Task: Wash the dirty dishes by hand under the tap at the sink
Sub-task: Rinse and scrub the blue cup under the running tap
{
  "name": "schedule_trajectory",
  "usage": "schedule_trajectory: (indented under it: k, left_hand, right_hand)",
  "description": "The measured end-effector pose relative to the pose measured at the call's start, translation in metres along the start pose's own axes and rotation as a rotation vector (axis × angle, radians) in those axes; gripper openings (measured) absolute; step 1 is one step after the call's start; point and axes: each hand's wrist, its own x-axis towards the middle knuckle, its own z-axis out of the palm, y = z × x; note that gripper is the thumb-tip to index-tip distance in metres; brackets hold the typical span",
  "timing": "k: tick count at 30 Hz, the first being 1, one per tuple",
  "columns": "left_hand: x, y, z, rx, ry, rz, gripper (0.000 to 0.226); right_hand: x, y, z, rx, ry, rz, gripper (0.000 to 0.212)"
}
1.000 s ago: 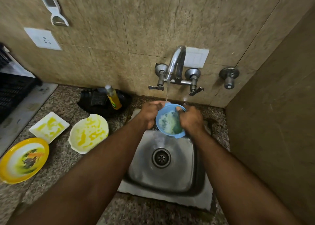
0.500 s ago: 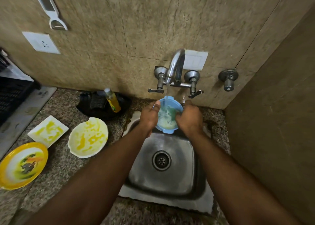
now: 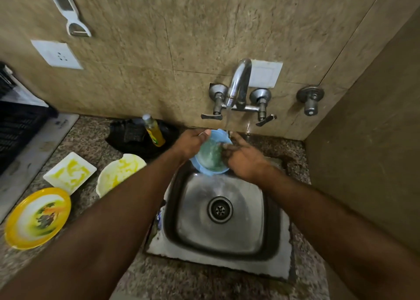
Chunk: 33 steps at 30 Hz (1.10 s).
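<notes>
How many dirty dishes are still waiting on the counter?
3, all left of the sink: a yellow round plate nearest, a white square dish behind it, a white bowl beside the left forearm, which may hide more.

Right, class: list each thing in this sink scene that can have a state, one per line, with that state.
tap: running
blue bowl: tilted, held over the sink
left hand: gripping the bowl's rim
right hand: fingers inside the bowl
sink: no dishes in it
white square dish: yellow-smeared
white round bowl: yellow-smeared
yellow plate: dirty
soap bottle: capped
</notes>
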Motion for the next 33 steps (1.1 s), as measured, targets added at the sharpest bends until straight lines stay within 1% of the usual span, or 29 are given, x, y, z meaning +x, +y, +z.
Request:
schedule_trajectory:
  k: [1,3,4,6,8,10,11,12,13,14,16,18,21,23,25,26,27,28,29,31,32,33]
  left_hand:
    - [-0.002,0.003,0.001,-0.054,0.031,0.007,0.033]
    - [-0.007,0.001,0.010,-0.159,0.134,-0.014,0.027]
    - [-0.012,-0.003,0.017,-0.218,0.190,-0.057,0.032]
    - [-0.023,-0.017,0.031,-0.293,0.285,-0.119,0.049]
    - [-0.027,-0.030,0.040,-0.288,0.357,-0.096,0.058]
    - [-0.030,-0.029,0.039,-0.206,0.379,-0.074,0.058]
    - [-0.033,-0.024,0.035,-0.134,0.381,-0.099,0.056]
    - [-0.033,-0.022,0.030,-0.067,0.362,-0.143,0.054]
    - [-0.034,-0.017,0.026,-0.015,0.314,-0.198,0.051]
    - [-0.035,-0.011,0.022,0.011,0.245,-0.251,0.047]
    - [-0.029,-0.002,0.012,0.026,0.142,-0.286,0.047]
    - [-0.021,-0.001,0.007,0.045,0.134,-0.254,0.053]
    - [-0.019,0.000,0.015,0.042,0.261,-0.214,0.048]
    - [-0.028,-0.001,0.025,0.017,0.378,-0.223,0.041]
    - [-0.035,-0.002,0.034,-0.020,0.509,-0.237,0.029]
    - [-0.036,-0.005,0.037,-0.023,0.557,-0.259,0.027]
    - [-0.037,-0.007,0.039,-0.016,0.585,-0.278,0.026]
    - [-0.036,-0.011,0.039,-0.023,0.588,-0.284,0.025]
    - [-0.034,-0.013,0.038,-0.029,0.575,-0.279,0.023]
    - [-0.032,-0.017,0.034,-0.032,0.532,-0.267,0.021]
    - [-0.032,-0.018,0.032,-0.035,0.510,-0.270,0.021]
    - [-0.033,-0.018,0.031,-0.034,0.486,-0.274,0.021]
  right_hand:
    - [0.002,0.000,-0.003,-0.016,-0.012,0.021,0.040]
    - [0.005,-0.006,-0.011,0.055,-0.026,0.091,0.038]
    - [0.007,-0.012,-0.015,0.106,-0.021,0.137,0.036]
    - [0.011,-0.025,-0.018,0.183,-0.015,0.205,0.033]
    - [0.013,-0.035,-0.009,0.275,-0.034,0.202,0.032]
    - [0.011,-0.036,0.003,0.346,-0.006,0.132,0.029]
    - [0.009,-0.032,0.008,0.325,0.002,0.094,0.031]
    - [0.008,-0.027,0.012,0.261,0.002,0.063,0.040]
    - [0.008,-0.020,0.015,0.181,0.007,0.045,0.050]
    - [0.007,-0.013,0.016,0.104,0.007,0.032,0.056]
    - [0.005,-0.006,0.011,-0.010,-0.013,0.009,0.055]
    - [0.007,-0.010,0.006,-0.009,-0.026,0.051,0.052]
    - [0.013,-0.037,0.001,0.196,-0.049,0.140,0.050]
    - [0.018,-0.053,0.004,0.412,-0.041,0.191,0.052]
    - [0.021,-0.064,0.006,0.618,0.048,0.261,0.054]
    - [0.021,-0.068,0.005,0.715,0.117,0.286,0.052]
    - [0.020,-0.071,0.006,0.793,0.178,0.304,0.049]
    - [0.019,-0.072,0.007,0.842,0.203,0.302,0.046]
    - [0.016,-0.071,0.006,0.860,0.186,0.291,0.040]
    - [0.012,-0.059,0.010,0.793,0.095,0.236,0.023]
    - [0.010,-0.049,0.013,0.688,0.075,0.181,0.026]
    - [0.009,-0.037,0.015,0.520,0.047,0.117,0.042]
